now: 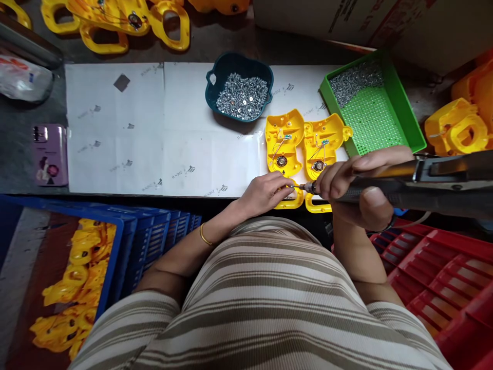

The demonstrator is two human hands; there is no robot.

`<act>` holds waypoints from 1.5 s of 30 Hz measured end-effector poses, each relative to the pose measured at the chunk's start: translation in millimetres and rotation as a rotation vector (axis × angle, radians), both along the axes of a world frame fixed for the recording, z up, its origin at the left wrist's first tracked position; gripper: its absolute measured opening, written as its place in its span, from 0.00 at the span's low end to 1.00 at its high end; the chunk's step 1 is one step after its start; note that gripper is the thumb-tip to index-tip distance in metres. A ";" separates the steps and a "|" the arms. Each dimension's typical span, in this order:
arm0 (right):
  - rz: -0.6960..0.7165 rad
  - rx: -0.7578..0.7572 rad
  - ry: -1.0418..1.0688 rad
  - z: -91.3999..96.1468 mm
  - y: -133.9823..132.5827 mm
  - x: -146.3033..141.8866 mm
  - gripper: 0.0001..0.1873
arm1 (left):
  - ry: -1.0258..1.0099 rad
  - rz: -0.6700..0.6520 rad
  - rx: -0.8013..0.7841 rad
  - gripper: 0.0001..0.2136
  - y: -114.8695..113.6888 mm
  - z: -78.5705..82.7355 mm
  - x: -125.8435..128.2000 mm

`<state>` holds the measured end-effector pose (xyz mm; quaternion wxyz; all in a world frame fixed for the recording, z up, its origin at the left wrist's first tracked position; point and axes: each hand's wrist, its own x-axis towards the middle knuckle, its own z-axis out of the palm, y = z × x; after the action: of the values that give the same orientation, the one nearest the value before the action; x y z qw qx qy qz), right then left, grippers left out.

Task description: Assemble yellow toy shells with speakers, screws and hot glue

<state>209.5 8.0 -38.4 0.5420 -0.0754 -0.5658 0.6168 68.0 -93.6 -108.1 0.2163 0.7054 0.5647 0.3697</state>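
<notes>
My right hand point(360, 187) is wrapped round a dark electric screwdriver point(431, 180) held level, its bit pointing left. At the bit's tip, my left hand point(266, 193) has thumb and forefinger pinched on a small screw, mostly hidden by the fingers. Just beyond my hands, two yellow plastic shell halves lie side by side with their insides up. The left shell half point(285, 136) and the right shell half point(330, 136) each hold a small green circuit board, thin wires and a round speaker. Their handle loops point towards me, partly covered by my hands and the tool.
A dark teal bowl point(210, 95) of screws stands behind the shells. A green basket point(408, 118) with more screws is at the right. A phone point(50, 155) lies at the left. Blue crates point(133, 246) and a red crate point(442, 267) flank me; yellow parts point(115, 20) lie at the back.
</notes>
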 end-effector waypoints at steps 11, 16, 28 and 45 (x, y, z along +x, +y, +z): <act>0.054 -0.039 -0.101 3.8 -6.4 -0.4 0.11 | 0.033 -0.059 -0.044 0.13 0.5 3.4 -1.1; 0.055 0.042 -0.030 6.6 2.7 -5.8 0.12 | 0.174 0.250 0.084 0.20 -2.6 4.1 -6.0; -0.162 0.143 -0.047 -35.7 31.5 -38.4 0.13 | 0.251 0.446 -0.072 0.39 -1.1 -19.7 1.5; -0.011 -0.052 -0.170 -61.0 39.4 -39.1 0.18 | 0.182 0.415 -0.145 0.39 0.7 -20.0 5.5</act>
<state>170.4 47.5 -99.4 0.4935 -0.1448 -0.5929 0.6197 73.5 -92.9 -128.0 0.1340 0.5875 0.7397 0.2997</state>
